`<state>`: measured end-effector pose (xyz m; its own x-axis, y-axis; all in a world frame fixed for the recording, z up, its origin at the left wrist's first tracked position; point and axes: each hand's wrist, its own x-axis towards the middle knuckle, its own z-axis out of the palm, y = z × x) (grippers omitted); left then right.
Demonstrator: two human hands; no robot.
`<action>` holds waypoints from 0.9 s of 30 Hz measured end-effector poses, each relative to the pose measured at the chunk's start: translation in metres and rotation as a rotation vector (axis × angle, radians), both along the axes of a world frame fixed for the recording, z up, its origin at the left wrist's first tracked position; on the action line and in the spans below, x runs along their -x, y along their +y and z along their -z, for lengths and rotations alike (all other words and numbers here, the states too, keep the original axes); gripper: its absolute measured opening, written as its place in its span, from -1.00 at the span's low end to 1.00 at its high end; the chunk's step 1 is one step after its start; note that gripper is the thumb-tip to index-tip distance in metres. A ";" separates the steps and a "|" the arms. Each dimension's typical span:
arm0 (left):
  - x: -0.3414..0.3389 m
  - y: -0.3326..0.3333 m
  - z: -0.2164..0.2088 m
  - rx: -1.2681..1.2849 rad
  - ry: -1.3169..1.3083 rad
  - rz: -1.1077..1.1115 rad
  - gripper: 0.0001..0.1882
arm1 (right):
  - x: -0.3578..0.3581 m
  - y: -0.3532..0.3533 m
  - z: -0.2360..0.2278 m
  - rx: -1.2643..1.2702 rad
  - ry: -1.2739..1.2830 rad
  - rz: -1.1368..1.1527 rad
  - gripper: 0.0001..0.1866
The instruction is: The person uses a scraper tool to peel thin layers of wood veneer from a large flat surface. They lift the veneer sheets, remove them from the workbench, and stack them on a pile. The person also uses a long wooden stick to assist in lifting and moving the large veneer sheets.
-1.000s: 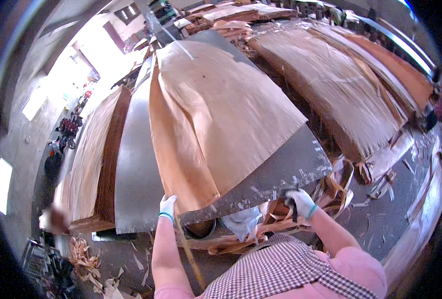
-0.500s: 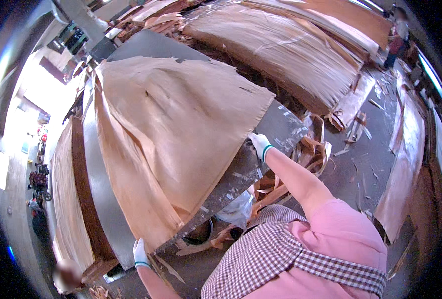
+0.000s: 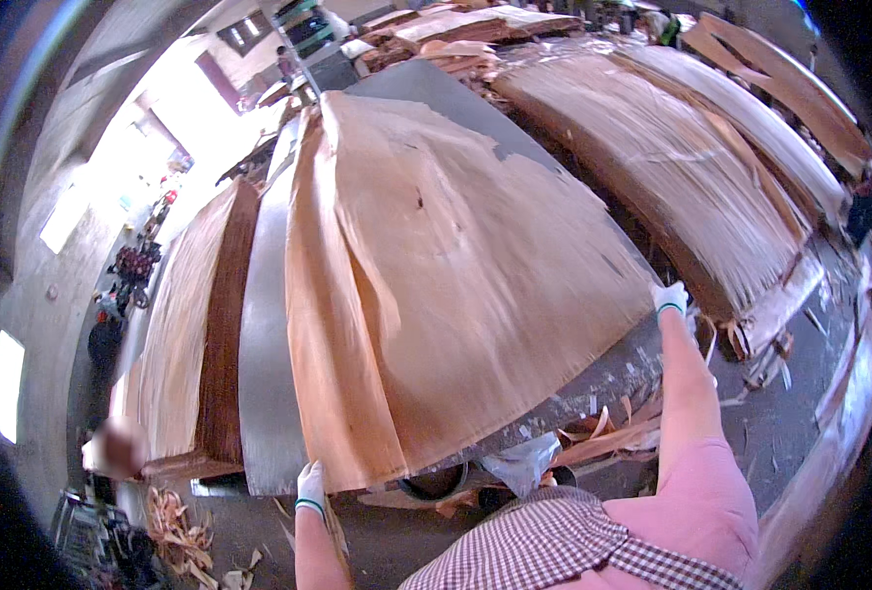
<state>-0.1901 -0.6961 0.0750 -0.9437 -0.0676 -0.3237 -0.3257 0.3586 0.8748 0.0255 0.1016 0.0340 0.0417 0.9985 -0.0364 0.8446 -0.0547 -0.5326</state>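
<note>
A large, thin tan wood veneer sheet (image 3: 495, 285) lies over a grey metal-topped table (image 3: 267, 324). Lengthwise folds run down its left side, and a small dark split shows towards its far part. My left hand (image 3: 311, 484), in a white glove with a green cuff, pinches the sheet's near left corner. At the near right corner my right hand (image 3: 670, 296), gloved alike, has its fingers closed on the edge. The arms are spread wide, one at each corner.
Tall veneer stacks stand left (image 3: 185, 334) and right (image 3: 662, 167) of the table. Veneer scraps (image 3: 175, 531) litter the floor at lower left. A clear plastic bag (image 3: 519, 462) and more strips lie beneath the near edge. A blurred person (image 3: 864, 206) stands at far right.
My right hand has moved outward to the right along the near edge to the sheet's corner. The sheet lies spread wider to the right. My left hand stays at its corner; the view has turned.
</note>
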 end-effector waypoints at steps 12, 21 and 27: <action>0.004 0.022 0.014 0.228 0.133 0.019 -0.70 | -0.009 -0.023 -0.017 0.056 -0.137 -0.260 -0.36; -0.003 0.040 0.004 0.316 0.171 0.047 -0.68 | -0.023 0.022 -0.004 0.151 -0.331 -0.423 -0.53; -0.009 0.000 0.008 0.278 0.127 -0.005 -0.69 | -0.007 0.017 0.049 0.162 0.114 -0.348 -0.68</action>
